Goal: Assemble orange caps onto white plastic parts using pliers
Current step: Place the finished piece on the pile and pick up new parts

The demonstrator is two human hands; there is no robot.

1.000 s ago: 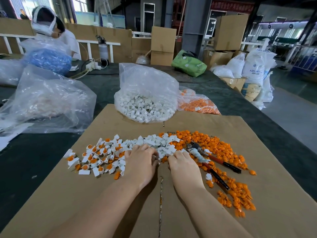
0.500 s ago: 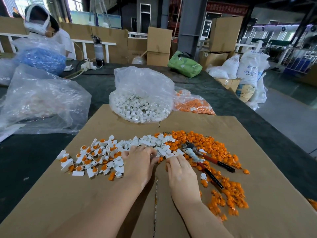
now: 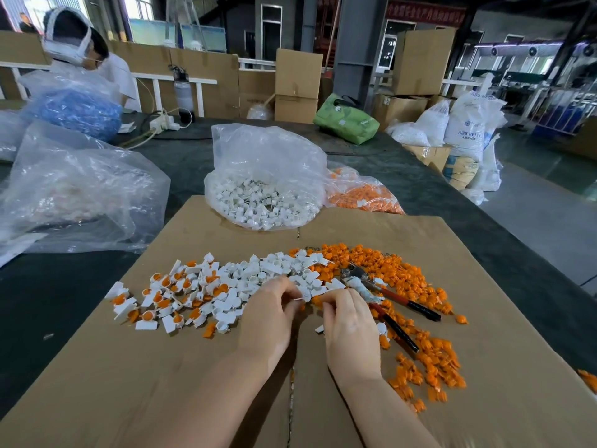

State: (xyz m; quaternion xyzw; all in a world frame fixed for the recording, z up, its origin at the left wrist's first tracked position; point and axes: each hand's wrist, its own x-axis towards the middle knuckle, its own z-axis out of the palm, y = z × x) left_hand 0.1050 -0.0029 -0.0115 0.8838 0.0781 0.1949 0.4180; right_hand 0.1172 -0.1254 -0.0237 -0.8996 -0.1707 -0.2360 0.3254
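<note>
On the cardboard sheet point(image 3: 193, 383) lie loose white plastic parts point(image 3: 274, 270), orange caps point(image 3: 403, 279) to the right, and white parts fitted with orange caps point(image 3: 161, 299) to the left. My left hand point(image 3: 268, 318) pinches a small white part point(image 3: 302, 298) between its fingertips. My right hand point(image 3: 349, 324) meets it from the right, fingers curled round something small and orange; what it holds is mostly hidden. The pliers point(image 3: 387, 299), with red and black handles, lie just right of my right hand, untouched.
A clear bag of white parts point(image 3: 265, 189) and a bag of orange caps point(image 3: 361, 195) stand behind the cardboard. Large plastic bags point(image 3: 71, 189) lie at the left. Another person point(image 3: 74, 43) sits at the far left. Boxes and sacks stand beyond the table.
Both hands have lifted off the pile and drawn together, fingertips now meeting over a white part. The camera has tilted slightly.
</note>
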